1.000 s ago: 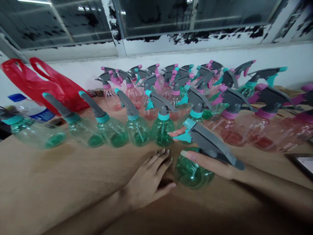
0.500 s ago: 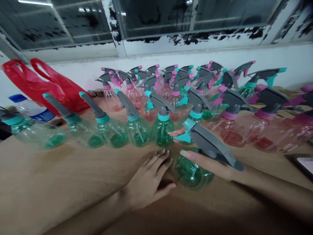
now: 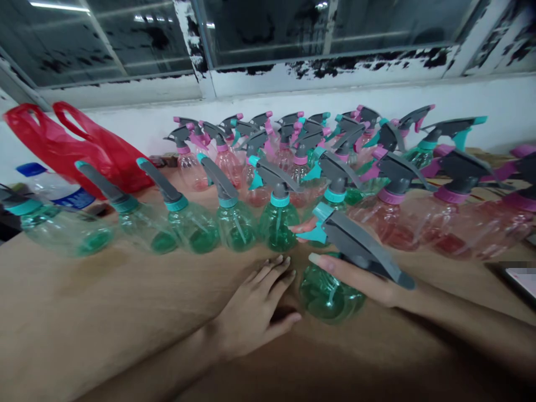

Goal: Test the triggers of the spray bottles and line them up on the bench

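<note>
A green spray bottle (image 3: pixel 329 293) with a grey head and teal trigger stands on the wooden table (image 3: pixel 104 301) in front of me. My right hand (image 3: pixel 355 276) is wrapped round its neck under the grey head, with a finger showing by the teal trigger. My left hand (image 3: pixel 255 304) lies on the table just left of the bottle's base, fingers stretched out, holding nothing. Behind them stands a row of green spray bottles (image 3: pixel 232 220).
Several pink and green spray bottles (image 3: pixel 389 206) crowd the table back to the white wall. A red plastic bag (image 3: pixel 79 148) and a blue-capped bottle (image 3: pixel 54 187) sit at the far left. A phone (image 3: pixel 521 279) lies at the right edge.
</note>
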Demonstrator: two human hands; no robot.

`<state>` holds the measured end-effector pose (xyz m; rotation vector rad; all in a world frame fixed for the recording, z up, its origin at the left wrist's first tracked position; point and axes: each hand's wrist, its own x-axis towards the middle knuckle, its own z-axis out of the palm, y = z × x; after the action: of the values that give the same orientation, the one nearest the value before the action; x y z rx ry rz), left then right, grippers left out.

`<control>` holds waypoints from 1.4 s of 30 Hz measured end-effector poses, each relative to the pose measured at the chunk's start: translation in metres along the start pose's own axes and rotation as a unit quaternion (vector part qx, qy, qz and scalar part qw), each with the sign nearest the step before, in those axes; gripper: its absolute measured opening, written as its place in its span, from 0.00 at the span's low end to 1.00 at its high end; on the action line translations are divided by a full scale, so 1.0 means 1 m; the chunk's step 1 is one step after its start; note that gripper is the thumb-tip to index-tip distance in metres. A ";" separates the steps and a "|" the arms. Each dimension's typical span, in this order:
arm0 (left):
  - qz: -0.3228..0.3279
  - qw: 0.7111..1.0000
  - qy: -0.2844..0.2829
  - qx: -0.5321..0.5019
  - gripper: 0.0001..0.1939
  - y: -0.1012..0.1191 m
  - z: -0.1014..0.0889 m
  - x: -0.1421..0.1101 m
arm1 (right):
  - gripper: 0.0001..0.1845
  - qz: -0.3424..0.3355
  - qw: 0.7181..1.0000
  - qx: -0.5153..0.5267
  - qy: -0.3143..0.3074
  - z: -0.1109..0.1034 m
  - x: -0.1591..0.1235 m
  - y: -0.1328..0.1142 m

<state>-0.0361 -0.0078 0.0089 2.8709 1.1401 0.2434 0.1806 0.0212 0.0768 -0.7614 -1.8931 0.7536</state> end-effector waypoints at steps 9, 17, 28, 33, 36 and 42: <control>-0.001 1.000 0.002 -0.009 0.31 0.000 0.000 0.001 | 0.08 0.010 0.999 -0.034 -0.016 -0.004 0.002 0.000; -0.001 1.000 0.010 -0.021 0.31 0.000 0.001 0.000 | 0.04 0.025 0.998 -0.047 -0.016 -0.004 0.002 -0.003; -0.008 1.000 0.009 -0.006 0.29 0.001 -0.002 0.001 | 0.13 -0.008 1.000 -0.002 -0.002 -0.001 0.001 0.001; 0.001 1.000 0.014 -0.004 0.29 0.001 -0.001 0.002 | 0.13 0.003 1.000 -0.003 0.000 -0.001 0.001 0.002; 0.005 1.000 0.014 -0.003 0.29 0.000 0.001 0.001 | 0.13 0.009 1.000 0.000 -0.003 -0.001 0.001 0.002; 0.006 1.000 0.021 -0.004 0.29 0.000 0.001 0.000 | 0.14 0.020 1.000 -0.004 -0.014 -0.002 0.001 0.001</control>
<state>-0.0359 -0.0079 0.0081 2.8802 1.1251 0.3109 0.1820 0.0228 0.0771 -0.8007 -1.9117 0.7860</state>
